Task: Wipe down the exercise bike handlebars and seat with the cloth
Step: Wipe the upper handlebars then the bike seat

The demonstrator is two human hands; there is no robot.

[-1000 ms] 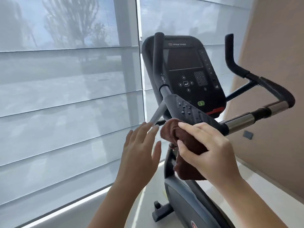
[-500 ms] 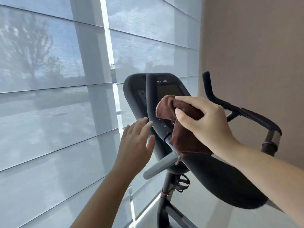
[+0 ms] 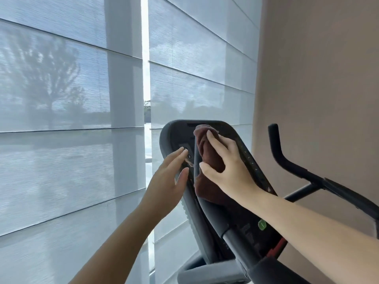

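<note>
My right hand (image 3: 227, 167) grips a brown cloth (image 3: 207, 152) wrapped around the upper end of the bike's left handlebar (image 3: 211, 214), a black upright bar in front of the console (image 3: 250, 167). My left hand (image 3: 168, 181) hovers open just left of that bar, fingers apart, fingertips near the console's edge. The right handlebar (image 3: 287, 160) curves up at the right, untouched. The seat is out of view.
Sheer window blinds (image 3: 71, 119) fill the left and centre. A tan wall (image 3: 317, 78) stands close on the right behind the right handlebar. A grey crossbar (image 3: 209, 273) sits at the bottom.
My right hand has slid the cloth up the left handlebar from its lower bend to near the top. The view has tilted upward and my left hand followed alongside.
</note>
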